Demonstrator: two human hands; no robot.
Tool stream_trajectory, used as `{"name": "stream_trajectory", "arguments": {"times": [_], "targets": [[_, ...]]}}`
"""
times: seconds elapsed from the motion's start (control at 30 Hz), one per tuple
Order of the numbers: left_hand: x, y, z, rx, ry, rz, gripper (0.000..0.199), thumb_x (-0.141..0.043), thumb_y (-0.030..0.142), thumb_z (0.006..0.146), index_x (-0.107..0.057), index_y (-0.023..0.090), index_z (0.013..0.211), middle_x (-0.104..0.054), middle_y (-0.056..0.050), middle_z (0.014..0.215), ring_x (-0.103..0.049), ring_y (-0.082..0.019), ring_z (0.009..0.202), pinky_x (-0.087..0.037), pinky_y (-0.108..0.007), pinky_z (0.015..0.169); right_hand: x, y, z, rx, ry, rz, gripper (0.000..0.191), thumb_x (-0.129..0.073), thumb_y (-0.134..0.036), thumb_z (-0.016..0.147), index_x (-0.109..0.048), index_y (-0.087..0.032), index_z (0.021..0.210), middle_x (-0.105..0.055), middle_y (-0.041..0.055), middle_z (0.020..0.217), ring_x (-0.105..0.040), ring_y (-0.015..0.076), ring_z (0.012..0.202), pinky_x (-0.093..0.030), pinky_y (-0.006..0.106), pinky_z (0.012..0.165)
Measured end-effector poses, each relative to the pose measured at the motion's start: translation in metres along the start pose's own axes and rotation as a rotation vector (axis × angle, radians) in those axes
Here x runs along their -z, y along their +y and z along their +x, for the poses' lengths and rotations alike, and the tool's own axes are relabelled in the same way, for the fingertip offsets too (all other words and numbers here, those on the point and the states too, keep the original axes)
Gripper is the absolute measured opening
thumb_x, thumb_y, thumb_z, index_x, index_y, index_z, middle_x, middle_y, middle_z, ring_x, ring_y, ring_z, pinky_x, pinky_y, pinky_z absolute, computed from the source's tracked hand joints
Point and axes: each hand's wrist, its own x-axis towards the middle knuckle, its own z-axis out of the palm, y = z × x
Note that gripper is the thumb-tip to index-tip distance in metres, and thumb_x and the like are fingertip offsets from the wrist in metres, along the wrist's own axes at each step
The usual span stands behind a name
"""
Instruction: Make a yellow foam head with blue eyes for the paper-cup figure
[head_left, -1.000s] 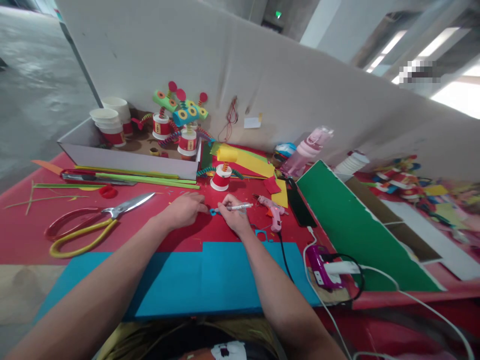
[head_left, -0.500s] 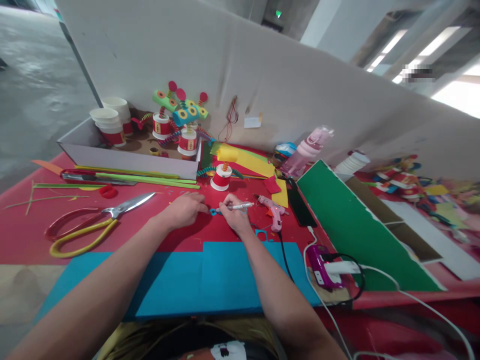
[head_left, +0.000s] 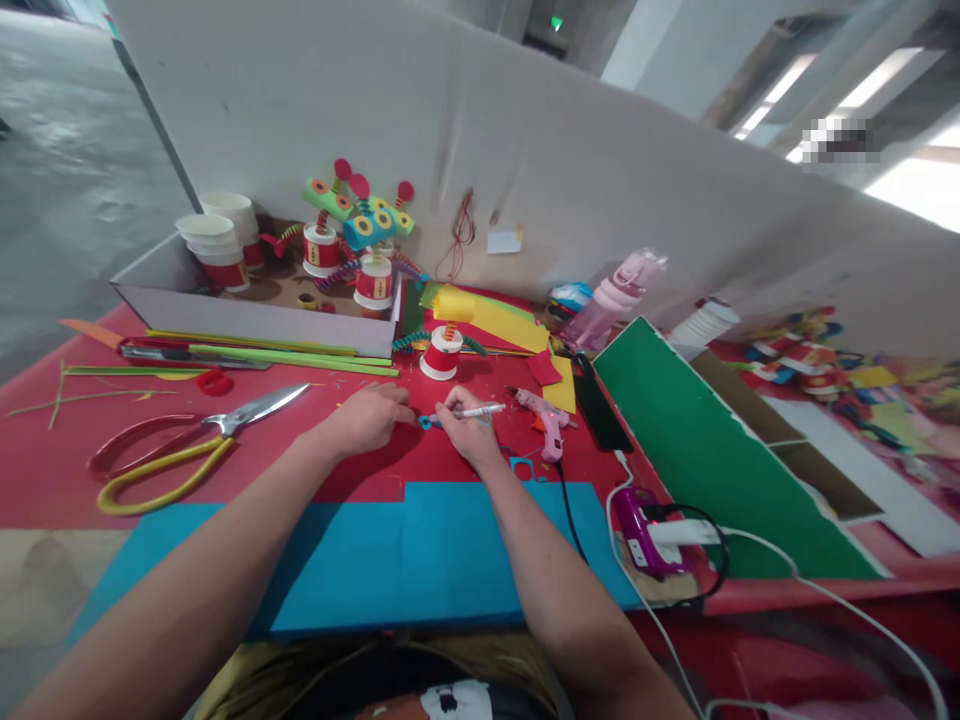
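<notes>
My right hand (head_left: 466,432) is closed round a white pen (head_left: 484,411), its tip end at a small blue paper circle (head_left: 426,423) on the red tabletop. My left hand (head_left: 370,418) rests palm down beside it, fingers bent together and fingertips at the circle's left edge, holding it down. Just beyond my hands stands a red-and-white paper cup figure (head_left: 441,355) with a yellow paper roll (head_left: 454,304) on a coiled orange strip and green coiled arms. A pink glue gun (head_left: 553,430) lies right of my right hand, near a blue paper scrap (head_left: 523,468) with a hole.
Large scissors (head_left: 217,430) lie at left. Behind them a shallow box (head_left: 255,320) holds stacked cups and finished figures. Blue sheets (head_left: 337,565) cover the near edge. To the right are a phone (head_left: 602,405), a purple power socket (head_left: 649,535) with cables and a green board (head_left: 712,470).
The pen has tipped very slightly in my right hand. Otherwise both hands stay in place over the blue paper circle, and the view shifts a little.
</notes>
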Motion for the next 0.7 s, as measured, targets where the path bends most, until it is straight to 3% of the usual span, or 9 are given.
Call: {"name": "stream_trajectory", "arguments": {"times": [0.7], "targets": [[0.0005,-0.0003,0.0001,-0.009,0.001,-0.024,0.043,-0.042,0.006,0.077,-0.071,0.029,0.098,-0.059,-0.005,0.08,-0.054,-0.019,0.082,-0.039,-0.03,0.073,0.0003,0.0013,0.0001,-0.003,-0.026,0.01,0.021,-0.052,-0.034,0.077,-0.04,-0.022,0.065,-0.046,-0.0061,0.053,-0.057,0.0132,0.052,-0.039,0.022,0.051]]}}
